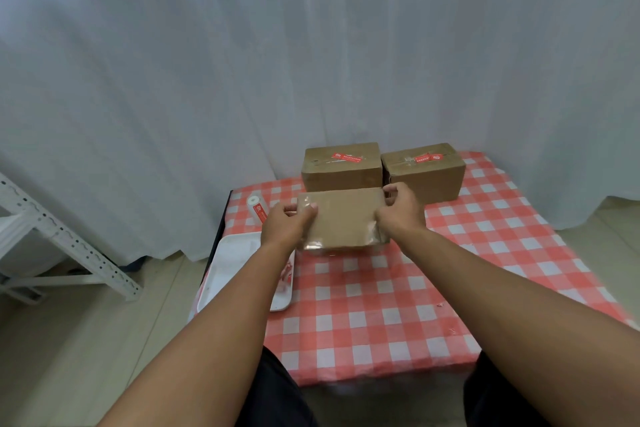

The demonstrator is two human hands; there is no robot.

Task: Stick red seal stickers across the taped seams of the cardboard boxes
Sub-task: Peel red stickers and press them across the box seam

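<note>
Two hands (289, 224) (401, 210) grip flat, tape-glossed cardboard box (341, 218).

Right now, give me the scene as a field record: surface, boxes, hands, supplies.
surface: red-and-white checked tablecloth
held box: cardboard box, no red sticker visible, gripped at both ends
left hand: on box's left end
right hand: on box's right end
sealed boxes: left rear box, right rear box, red stickers on top
supplies: sticker roll; white tray
</note>
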